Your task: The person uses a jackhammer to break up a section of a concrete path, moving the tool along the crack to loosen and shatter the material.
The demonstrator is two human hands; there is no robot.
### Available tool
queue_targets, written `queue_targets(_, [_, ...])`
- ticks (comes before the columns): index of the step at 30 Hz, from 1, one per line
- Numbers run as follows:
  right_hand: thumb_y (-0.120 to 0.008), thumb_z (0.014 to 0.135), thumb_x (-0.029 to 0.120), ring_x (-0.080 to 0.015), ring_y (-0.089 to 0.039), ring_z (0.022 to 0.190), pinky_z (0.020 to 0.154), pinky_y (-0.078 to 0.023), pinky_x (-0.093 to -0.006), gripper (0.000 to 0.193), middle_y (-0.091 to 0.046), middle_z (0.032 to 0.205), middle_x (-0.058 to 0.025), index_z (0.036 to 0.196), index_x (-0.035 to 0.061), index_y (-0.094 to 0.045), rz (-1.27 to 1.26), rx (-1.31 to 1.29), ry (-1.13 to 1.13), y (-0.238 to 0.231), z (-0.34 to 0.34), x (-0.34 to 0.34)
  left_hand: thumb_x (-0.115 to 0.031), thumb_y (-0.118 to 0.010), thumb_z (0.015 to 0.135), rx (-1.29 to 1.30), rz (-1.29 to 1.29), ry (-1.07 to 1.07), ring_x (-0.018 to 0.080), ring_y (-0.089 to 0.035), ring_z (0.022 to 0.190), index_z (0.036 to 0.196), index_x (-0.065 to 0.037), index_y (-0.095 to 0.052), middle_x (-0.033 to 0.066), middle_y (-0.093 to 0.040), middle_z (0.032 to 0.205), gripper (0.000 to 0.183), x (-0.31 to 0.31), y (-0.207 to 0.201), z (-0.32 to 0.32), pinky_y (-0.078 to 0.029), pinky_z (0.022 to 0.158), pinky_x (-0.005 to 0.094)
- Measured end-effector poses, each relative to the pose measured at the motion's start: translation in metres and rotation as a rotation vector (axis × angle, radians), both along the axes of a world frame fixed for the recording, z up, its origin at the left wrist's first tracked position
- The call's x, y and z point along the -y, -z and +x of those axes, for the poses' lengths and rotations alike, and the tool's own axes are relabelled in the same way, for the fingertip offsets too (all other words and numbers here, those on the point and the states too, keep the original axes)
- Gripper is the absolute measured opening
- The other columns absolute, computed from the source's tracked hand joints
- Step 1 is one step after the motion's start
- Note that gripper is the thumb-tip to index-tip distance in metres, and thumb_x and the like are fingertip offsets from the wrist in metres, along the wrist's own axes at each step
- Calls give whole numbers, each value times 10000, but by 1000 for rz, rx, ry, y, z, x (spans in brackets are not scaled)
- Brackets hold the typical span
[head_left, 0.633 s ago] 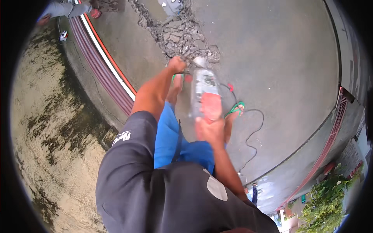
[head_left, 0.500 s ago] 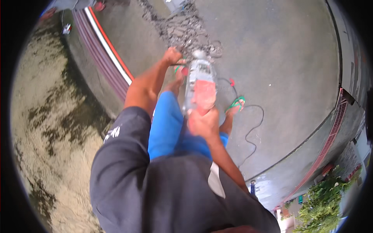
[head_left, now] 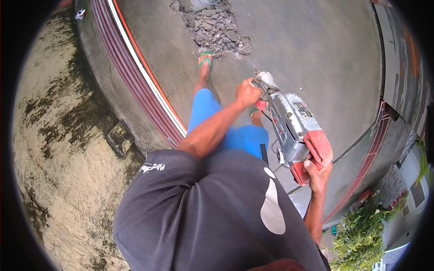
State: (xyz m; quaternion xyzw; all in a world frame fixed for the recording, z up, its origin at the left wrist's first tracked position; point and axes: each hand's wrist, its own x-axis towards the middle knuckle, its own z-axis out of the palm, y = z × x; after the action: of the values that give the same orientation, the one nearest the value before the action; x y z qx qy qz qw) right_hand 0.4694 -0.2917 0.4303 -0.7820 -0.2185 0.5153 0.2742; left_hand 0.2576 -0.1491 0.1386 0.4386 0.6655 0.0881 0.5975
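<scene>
A demolition hammer [head_left: 289, 119] with a grey metal body and red rear handle [head_left: 320, 147] slants across my right side. My left hand [head_left: 248, 92] is closed round its side handle near the front end. At the rear, my right hand [head_left: 319, 175] grips the red handle, thumb on its inner side. The nose of the tool points forward and left, toward the floor near a strip of broken concrete [head_left: 217, 29]. Whether its tip touches the floor I cannot make out. A dark cable shows partly behind the tool.
Several maroon pipes [head_left: 124, 77], a white one and an orange one run along the left of the concrete floor [head_left: 312, 45]. Beyond them stands a rough, stained wall [head_left: 68, 158]. A red grate [head_left: 368, 169] and green plants [head_left: 364, 230] lie at the right. My feet wear green flip-flops [head_left: 205, 58].
The demolition hammer has swung from the middle to the right, its rear end moving most. Both hands have gone right with it, still gripping. My feet show in different places.
</scene>
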Motion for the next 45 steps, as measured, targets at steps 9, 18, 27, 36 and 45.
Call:
queue_targets(9, [-719, 838, 109, -107, -595, 587, 547, -491, -302, 145, -635, 693, -30, 901, -9, -661, -68, 120, -209, 99, 41, -41, -249, -677, 749, -204, 58, -152, 438, -710, 902, 943, -61, -725, 242, -726, 879, 274, 25, 102, 33, -557, 795, 517])
queue_targets(18, [-742, 845, 66, -104, -606, 601, 559, -516, -285, 221, -680, 817, -49, 1029, -38, -679, -142, 201, -94, 104, 49, -16, -345, -777, 765, -397, -81, -59, 444, -701, 937, 1025, -84, -703, 232, -735, 951, 376, 12, 95, 57, -557, 838, 513])
queue_targets(27, [-723, 842, 32, -93, -582, 581, 536, -492, -275, 217, -648, 788, -37, 1041, -23, -655, -191, 72, 38, 104, 36, -7, -262, -726, 756, -417, -49, 93, 446, -708, 948, 1082, -69, -690, 262, -730, 968, 380, 0, 94, 52, -567, 862, 514])
queue_targets(36, [-717, 857, 40, -93, -577, 558, 519, -472, -265, 157, -634, 743, -27, 991, -13, -654, -183, 91, 25, 111, 66, -28, -305, -714, 767, -429, -90, 92, 448, -696, 995, 1114, -79, -699, 257, -727, 1019, 415, -14, 91, 64, -555, 889, 515])
queue_targets(45, [-721, 863, 41, -86, -565, 536, 497, -461, -264, 128, -636, 730, -28, 955, -16, -653, -134, 99, 28, 118, 71, -18, -325, -746, 747, -432, -48, 93, 436, -697, 1002, 1171, -57, -695, 259, -726, 1034, 505, -10, 97, 73, -559, 895, 492])
